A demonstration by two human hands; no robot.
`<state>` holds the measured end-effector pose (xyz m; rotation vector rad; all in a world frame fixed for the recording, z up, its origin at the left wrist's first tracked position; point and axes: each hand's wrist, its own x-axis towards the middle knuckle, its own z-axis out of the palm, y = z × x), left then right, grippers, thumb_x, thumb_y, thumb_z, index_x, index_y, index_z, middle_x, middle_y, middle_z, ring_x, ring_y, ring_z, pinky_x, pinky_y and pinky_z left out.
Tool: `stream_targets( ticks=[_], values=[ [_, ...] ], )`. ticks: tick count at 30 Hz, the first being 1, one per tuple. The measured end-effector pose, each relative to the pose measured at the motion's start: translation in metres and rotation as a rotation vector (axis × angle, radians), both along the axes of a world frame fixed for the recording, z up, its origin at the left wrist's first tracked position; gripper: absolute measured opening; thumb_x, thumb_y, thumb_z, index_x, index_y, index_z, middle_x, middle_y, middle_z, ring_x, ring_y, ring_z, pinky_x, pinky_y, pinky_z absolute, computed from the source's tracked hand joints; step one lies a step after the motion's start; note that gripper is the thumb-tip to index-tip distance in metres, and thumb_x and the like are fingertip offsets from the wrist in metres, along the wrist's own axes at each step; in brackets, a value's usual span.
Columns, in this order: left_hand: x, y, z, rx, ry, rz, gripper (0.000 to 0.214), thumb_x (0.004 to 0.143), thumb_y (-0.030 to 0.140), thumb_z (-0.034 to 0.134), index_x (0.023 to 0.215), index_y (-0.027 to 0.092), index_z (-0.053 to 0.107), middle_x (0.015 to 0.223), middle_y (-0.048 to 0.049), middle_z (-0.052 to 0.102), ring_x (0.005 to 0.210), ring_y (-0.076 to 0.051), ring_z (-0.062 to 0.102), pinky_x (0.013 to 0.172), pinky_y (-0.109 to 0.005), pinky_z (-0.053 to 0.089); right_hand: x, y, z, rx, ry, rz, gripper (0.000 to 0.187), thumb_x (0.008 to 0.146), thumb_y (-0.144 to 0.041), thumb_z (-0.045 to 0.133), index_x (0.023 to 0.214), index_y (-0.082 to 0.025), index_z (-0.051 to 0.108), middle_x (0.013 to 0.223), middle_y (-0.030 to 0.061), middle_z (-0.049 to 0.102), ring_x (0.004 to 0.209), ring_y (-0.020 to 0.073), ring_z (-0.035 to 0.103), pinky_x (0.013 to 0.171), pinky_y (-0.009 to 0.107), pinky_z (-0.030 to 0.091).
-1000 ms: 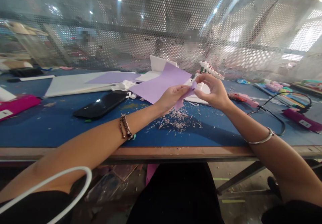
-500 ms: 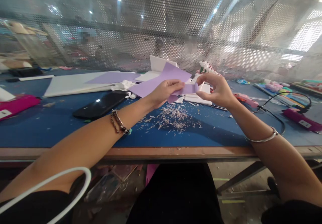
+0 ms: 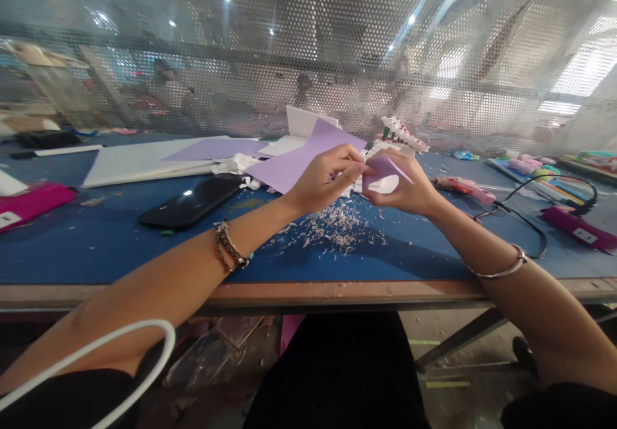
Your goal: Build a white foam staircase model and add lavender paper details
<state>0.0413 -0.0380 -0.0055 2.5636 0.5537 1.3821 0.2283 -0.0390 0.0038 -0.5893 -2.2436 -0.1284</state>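
Above the middle of the blue table, both my hands are close together on a small piece of purple paper. My left hand pinches its left end between thumb and fingers. Thumb and fingers of my right hand curve round the piece, which is bent and sticks up between them. Behind my left hand lies a larger purple sheet, partly hidden by it. White foam-like blocks stand at the back. Below my hands, paper shavings are scattered over the tabletop.
To the left lie a black phone, white boards and a magenta device. Toward the right are a pink glue gun with a black cable and another magenta device. A perforated metal screen rises behind the table.
My right hand has moved left and my left hand slightly right, so they now meet. The small purple piece, earlier stretched flat between them, is now bent upward in my right hand.
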Motion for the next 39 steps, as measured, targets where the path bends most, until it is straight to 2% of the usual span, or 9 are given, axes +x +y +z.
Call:
stream_targets(
  ticks=[3,6,10,13,19,26,31,36,39],
  values=[
    [0.000,-0.001,-0.001,0.281,0.107,0.086,0.028,0.087,0.030,0.042,0.094,0.018,0.066,0.100,-0.0081,0.057,0.087,-0.017,0.053,0.077,-0.032,0.044,0.000,0.001,0.000,-0.040,0.062,-0.015,0.018,0.062,-0.026,0.063,0.078,-0.022,0.056,0.076,0.0018,0.060,0.073,0.0160,0.052,0.072,0.034,0.042],
    [0.000,0.001,-0.003,0.433,0.199,0.101,0.024,0.083,0.023,0.044,0.094,0.020,0.065,0.108,-0.0081,0.059,0.094,-0.019,0.053,0.082,-0.036,0.044,0.002,0.002,-0.002,-0.104,0.104,-0.001,0.024,0.061,-0.028,0.064,0.082,-0.020,0.056,0.080,0.0027,0.060,0.076,0.0168,0.053,0.072,0.034,0.043],
    [0.000,0.002,-0.004,0.462,0.261,0.085,0.024,0.079,0.023,0.050,0.100,0.021,0.062,0.105,-0.0053,0.062,0.097,-0.020,0.053,0.090,-0.038,0.040,0.004,0.004,-0.002,-0.179,0.142,0.040,0.023,0.062,-0.028,0.065,0.081,-0.019,0.055,0.076,0.0007,0.056,0.070,0.0144,0.051,0.065,0.031,0.042],
    [-0.001,0.003,-0.006,0.473,0.280,0.100,0.029,0.078,0.026,0.054,0.107,0.022,0.058,0.113,-0.0048,0.059,0.105,-0.021,0.050,0.094,-0.040,0.037,0.005,0.002,-0.001,-0.255,0.190,0.065,0.024,0.062,-0.027,0.065,0.082,-0.018,0.056,0.073,-0.0004,0.055,0.066,0.0120,0.049,0.060,0.028,0.040],
    [0.000,0.003,-0.008,0.659,0.244,0.218,0.019,0.083,0.024,0.053,0.102,0.024,0.056,0.112,-0.0038,0.057,0.109,-0.020,0.047,0.092,-0.038,0.038,0.000,-0.006,0.002,-0.400,0.239,0.157,0.026,0.061,-0.026,0.063,0.083,-0.015,0.056,0.070,-0.0019,0.053,0.062,0.0083,0.047,0.055,0.024,0.039],
    [0.003,-0.004,-0.006,0.709,0.245,0.200,0.016,0.088,0.022,0.046,0.102,0.022,0.054,0.101,-0.0053,0.060,0.087,-0.016,0.053,0.077,-0.030,0.043,-0.002,0.001,-0.005,-0.392,0.198,0.172,0.026,0.062,-0.030,0.063,0.082,-0.016,0.054,0.076,0.0003,0.056,0.069,0.0105,0.051,0.062,0.025,0.042],
    [0.004,-0.003,-0.008,0.640,0.337,0.170,0.021,0.087,0.019,0.044,0.107,0.022,0.052,0.097,-0.0047,0.063,0.091,-0.017,0.054,0.079,-0.030,0.039,-0.001,0.003,-0.005,-0.408,0.192,0.171,0.024,0.059,-0.022,0.061,0.081,-0.016,0.055,0.078,0.0004,0.058,0.074,0.0120,0.053,0.069,0.027,0.044],
    [0.005,0.000,-0.011,0.593,0.426,0.146,0.035,0.077,0.039,0.056,0.106,0.020,0.053,0.084,-0.0035,0.064,0.085,-0.019,0.056,0.080,-0.033,0.036,-0.003,-0.002,-0.007,-0.413,0.121,0.149,0.025,0.058,-0.019,0.059,0.082,-0.015,0.057,0.080,0.0013,0.060,0.078,0.0136,0.054,0.074,0.029,0.044],
    [0.005,0.000,-0.012,0.614,0.414,0.146,0.026,0.083,0.029,0.049,0.107,0.019,0.052,0.083,-0.0032,0.063,0.082,-0.017,0.057,0.078,-0.032,0.037,-0.005,-0.002,-0.007,-0.413,0.109,0.159,0.024,0.059,-0.021,0.059,0.083,-0.015,0.057,0.081,0.0018,0.060,0.078,0.0136,0.055,0.072,0.029,0.044]
  ],
)
